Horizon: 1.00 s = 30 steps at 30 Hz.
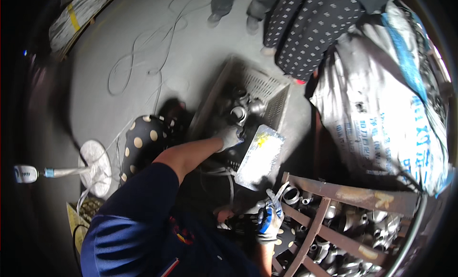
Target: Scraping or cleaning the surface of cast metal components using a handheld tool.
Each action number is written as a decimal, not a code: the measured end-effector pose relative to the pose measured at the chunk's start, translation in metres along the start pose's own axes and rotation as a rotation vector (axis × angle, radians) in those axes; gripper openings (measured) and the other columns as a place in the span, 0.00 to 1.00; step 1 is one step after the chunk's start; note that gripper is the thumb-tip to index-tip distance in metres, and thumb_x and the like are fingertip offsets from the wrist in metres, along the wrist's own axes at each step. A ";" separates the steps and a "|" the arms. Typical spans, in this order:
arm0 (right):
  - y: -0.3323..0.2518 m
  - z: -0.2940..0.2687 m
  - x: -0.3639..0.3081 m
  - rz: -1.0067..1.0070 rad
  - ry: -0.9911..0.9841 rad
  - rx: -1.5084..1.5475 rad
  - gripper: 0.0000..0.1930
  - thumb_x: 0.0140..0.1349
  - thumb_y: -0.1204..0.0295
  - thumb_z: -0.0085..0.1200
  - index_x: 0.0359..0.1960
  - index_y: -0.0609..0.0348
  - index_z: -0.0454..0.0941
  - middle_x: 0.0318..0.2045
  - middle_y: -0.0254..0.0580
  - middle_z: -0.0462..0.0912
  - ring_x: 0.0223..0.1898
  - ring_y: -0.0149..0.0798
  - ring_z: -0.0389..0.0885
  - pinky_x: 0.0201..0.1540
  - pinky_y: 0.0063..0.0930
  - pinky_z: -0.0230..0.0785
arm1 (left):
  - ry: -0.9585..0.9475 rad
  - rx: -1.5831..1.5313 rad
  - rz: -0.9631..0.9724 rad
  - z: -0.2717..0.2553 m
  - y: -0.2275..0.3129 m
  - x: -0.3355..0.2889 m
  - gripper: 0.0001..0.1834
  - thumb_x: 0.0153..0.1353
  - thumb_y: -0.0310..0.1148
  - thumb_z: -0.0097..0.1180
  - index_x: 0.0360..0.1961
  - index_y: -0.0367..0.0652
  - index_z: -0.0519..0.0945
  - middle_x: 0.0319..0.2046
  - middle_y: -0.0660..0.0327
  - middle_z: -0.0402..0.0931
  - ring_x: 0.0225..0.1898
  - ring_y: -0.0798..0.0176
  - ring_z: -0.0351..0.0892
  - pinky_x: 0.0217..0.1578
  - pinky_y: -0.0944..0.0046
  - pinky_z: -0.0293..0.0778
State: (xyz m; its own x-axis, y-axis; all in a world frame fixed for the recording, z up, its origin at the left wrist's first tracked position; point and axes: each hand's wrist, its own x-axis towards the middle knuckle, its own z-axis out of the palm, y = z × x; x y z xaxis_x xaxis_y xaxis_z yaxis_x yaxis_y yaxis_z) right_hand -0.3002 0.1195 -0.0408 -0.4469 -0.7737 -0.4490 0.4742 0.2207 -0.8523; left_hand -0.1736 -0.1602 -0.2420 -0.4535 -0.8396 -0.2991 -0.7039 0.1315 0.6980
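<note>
My left hand [230, 138], in a pale work glove, reaches over the near end of a grey plastic crate [278, 105]. Its fingers lie partly in shade, so their grip does not show clearly. Just beyond them, a ring-mouthed metal fitting [238, 114] lies among other metal parts in the crate. Closer to my body, my right hand [271, 222], in a white and blue glove, is closed around a slim pale stick [282, 190] that points up and away. To the right of that hand are loose metal fittings [290, 196] in a brown metal frame.
A bright flat plate [260, 158] slants across the crate's near right corner. Large white sacks [377, 105] stand at right. A round-based lamp [95, 167] is at left, and a cable [160, 69] loops over the floor. Another person's legs [234, 5] are at the top.
</note>
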 end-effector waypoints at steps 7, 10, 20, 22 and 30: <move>0.006 -0.006 0.004 -0.103 -0.057 -0.405 0.21 0.63 0.68 0.44 0.55 0.69 0.69 0.20 0.27 0.70 0.16 0.17 0.60 0.18 0.11 0.51 | -0.428 0.699 0.259 0.060 -0.049 -0.012 0.31 0.58 0.44 0.44 0.63 0.48 0.62 0.64 0.50 0.58 0.66 0.51 0.55 0.67 0.54 0.43; 0.003 -0.005 0.006 -0.112 -0.091 -0.541 0.22 0.63 0.65 0.43 0.54 0.68 0.70 0.21 0.28 0.72 0.19 0.18 0.63 0.23 0.12 0.55 | -0.358 0.964 0.318 0.062 -0.050 -0.005 0.27 0.62 0.37 0.38 0.63 0.47 0.63 0.63 0.52 0.60 0.64 0.54 0.59 0.66 0.55 0.46; 0.000 0.002 0.002 0.006 -0.045 -0.195 0.20 0.60 0.74 0.47 0.54 0.66 0.71 0.19 0.24 0.72 0.20 0.15 0.62 0.21 0.09 0.51 | -0.164 0.242 0.112 0.002 -0.006 -0.017 0.13 0.58 0.36 0.49 0.38 0.40 0.79 0.37 0.56 0.79 0.38 0.57 0.78 0.43 0.57 0.72; 0.000 0.003 0.000 -0.010 -0.076 -0.150 0.22 0.60 0.70 0.49 0.55 0.70 0.69 0.20 0.23 0.68 0.18 0.15 0.58 0.20 0.08 0.49 | -0.092 0.053 0.091 -0.007 0.004 -0.032 0.12 0.57 0.39 0.52 0.35 0.43 0.80 0.33 0.56 0.79 0.34 0.57 0.79 0.39 0.57 0.73; 0.014 -0.001 -0.009 -0.238 -0.056 -0.397 0.11 0.63 0.73 0.42 0.39 0.66 0.76 0.31 0.40 0.81 0.22 0.26 0.72 0.23 0.16 0.65 | 0.369 -0.505 -0.014 -0.053 0.049 -0.110 0.09 0.53 0.27 0.52 0.34 0.38 0.80 0.30 0.54 0.79 0.34 0.61 0.79 0.38 0.61 0.73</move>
State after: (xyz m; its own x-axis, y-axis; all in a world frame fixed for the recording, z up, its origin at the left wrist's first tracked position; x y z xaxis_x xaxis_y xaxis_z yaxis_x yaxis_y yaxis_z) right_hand -0.2901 0.1302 -0.0484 -0.4611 -0.8590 -0.2227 0.0316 0.2349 -0.9715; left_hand -0.1286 -0.0895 -0.1403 -0.1643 -0.9779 -0.1291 -0.3225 -0.0704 0.9440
